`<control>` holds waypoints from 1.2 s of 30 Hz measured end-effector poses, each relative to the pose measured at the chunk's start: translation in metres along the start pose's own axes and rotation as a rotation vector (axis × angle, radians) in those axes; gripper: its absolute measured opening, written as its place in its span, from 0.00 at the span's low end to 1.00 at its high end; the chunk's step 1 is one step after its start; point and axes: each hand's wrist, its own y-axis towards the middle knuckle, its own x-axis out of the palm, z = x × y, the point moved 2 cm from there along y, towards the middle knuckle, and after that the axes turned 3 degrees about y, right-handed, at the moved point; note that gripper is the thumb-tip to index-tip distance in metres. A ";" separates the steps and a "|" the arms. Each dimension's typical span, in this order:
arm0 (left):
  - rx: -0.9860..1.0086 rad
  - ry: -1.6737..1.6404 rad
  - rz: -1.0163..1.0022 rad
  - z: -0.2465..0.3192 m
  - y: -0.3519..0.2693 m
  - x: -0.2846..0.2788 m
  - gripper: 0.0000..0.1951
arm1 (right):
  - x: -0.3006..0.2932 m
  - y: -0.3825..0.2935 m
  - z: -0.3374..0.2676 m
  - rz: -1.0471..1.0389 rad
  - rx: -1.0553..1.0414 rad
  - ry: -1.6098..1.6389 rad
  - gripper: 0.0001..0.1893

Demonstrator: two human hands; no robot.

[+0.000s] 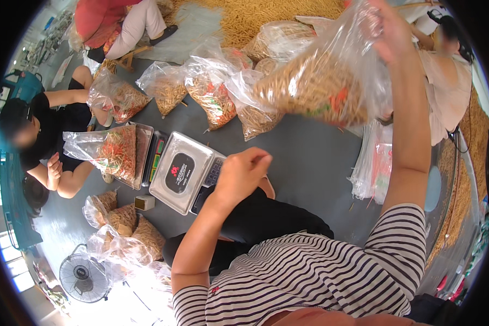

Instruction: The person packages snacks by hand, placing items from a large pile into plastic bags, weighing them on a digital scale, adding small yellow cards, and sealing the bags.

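My right hand [393,36] is raised at the upper right, gripping the gathered top of a clear plastic bag [318,87]. Inside the bag are tan, stick-like pieces, with orange and green printing showing on it. My left hand [242,173] is loosely curled above my lap, and nothing shows in its fingers. Just left of it a digital scale [201,157] rests on the floor, its metal pan bare. Beyond it stands a second scale [146,140] carrying another filled bag [120,153].
Several filled bags [212,100] stand in a row ahead. More bags [126,228] lie at left, near a fan [83,277]. A stack of flat plastic bags [377,163] is at right. People sit left [57,110], ahead [102,24] and right [444,85]. Loose tan pieces [265,16] cover a sheet.
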 end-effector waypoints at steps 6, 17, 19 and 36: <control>-0.274 -0.175 -0.248 -0.038 0.033 0.068 0.18 | 0.067 -0.060 0.164 0.378 0.527 -0.059 0.06; -0.529 -0.013 -0.363 -0.079 0.046 0.154 0.36 | 0.084 -0.172 0.281 0.356 0.817 0.074 0.12; -0.400 0.092 -0.385 -0.071 0.046 0.171 0.36 | 0.080 -0.179 0.279 0.470 0.798 -0.127 0.13; -0.130 0.096 -0.026 -0.118 0.005 0.149 0.11 | 0.112 -0.445 0.316 0.928 1.224 -0.805 0.11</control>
